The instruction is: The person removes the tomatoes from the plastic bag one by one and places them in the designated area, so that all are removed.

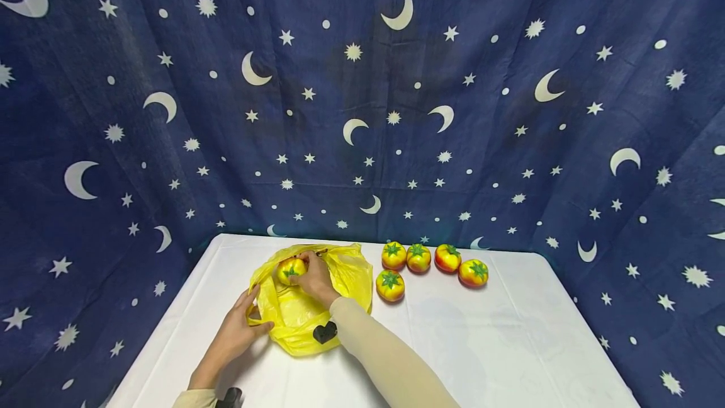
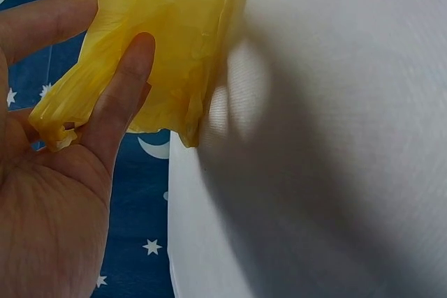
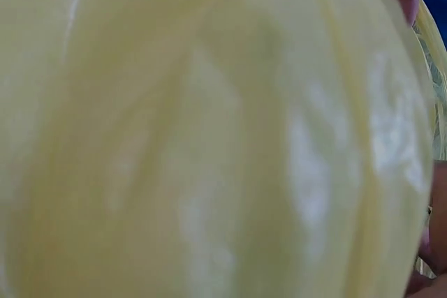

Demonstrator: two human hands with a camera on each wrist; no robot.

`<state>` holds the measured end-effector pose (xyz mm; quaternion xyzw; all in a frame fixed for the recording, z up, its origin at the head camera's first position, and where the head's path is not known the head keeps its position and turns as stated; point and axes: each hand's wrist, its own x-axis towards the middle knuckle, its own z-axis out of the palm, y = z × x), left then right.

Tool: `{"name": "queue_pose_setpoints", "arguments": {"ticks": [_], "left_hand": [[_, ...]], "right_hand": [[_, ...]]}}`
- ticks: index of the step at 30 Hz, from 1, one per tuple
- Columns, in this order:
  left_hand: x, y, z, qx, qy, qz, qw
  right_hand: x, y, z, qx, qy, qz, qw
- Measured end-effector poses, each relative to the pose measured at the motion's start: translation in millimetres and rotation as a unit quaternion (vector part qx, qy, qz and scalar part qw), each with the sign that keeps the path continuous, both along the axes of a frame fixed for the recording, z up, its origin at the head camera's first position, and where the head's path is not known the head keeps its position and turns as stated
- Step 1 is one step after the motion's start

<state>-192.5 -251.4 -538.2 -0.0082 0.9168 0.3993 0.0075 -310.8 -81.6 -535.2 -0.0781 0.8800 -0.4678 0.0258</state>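
Note:
A yellow plastic bag (image 1: 300, 307) lies with its mouth wide on the white table. My right hand (image 1: 313, 279) reaches into that mouth and grips a red-and-yellow tomato (image 1: 291, 269) with a green star-shaped top. The near left rim is held by my left hand (image 1: 240, 326), its thumb and fingers on either side of the plastic. In the left wrist view, the left thumb (image 2: 129, 82) presses on the bag (image 2: 174, 40). Blurred plastic of the bag (image 3: 209, 137) fills most of the right wrist view and hides the tomato there.
Right of the bag, several more tomatoes stand on the table: one close by (image 1: 390, 286), others in a row behind it, the outermost tomato (image 1: 473, 273) farthest right. A dark blue curtain (image 1: 362, 99) with moons and stars hangs behind the white table (image 1: 498, 345).

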Motion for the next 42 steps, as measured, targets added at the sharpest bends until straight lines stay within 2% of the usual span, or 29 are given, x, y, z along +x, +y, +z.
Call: {"name": "queue_pose_setpoints", "arguments": {"ticks": [8,12,29,42], "left_hand": [[2.2,2.3,-2.1,0.0,0.019,0.001,0.9998],[2.9,2.8,-2.1,0.004,0.014,0.0,0.9999],[3.0,1.1,1.0,0.008,0.002,0.001,1.0],[0.4,-1.7,0.7,0.011,0.012,-0.008,0.9998]], "right_hand": [[3.8,6,-0.4,0.033,0.01,0.016,0.9993],[7.1,8,1.6,0.033,0.006,0.015,0.9993],[21.2,10,20.2,-0.026,-0.02,0.022,0.9992],[32.3,24,32.7,-0.059,-0.017,0.024,0.9978]]}}
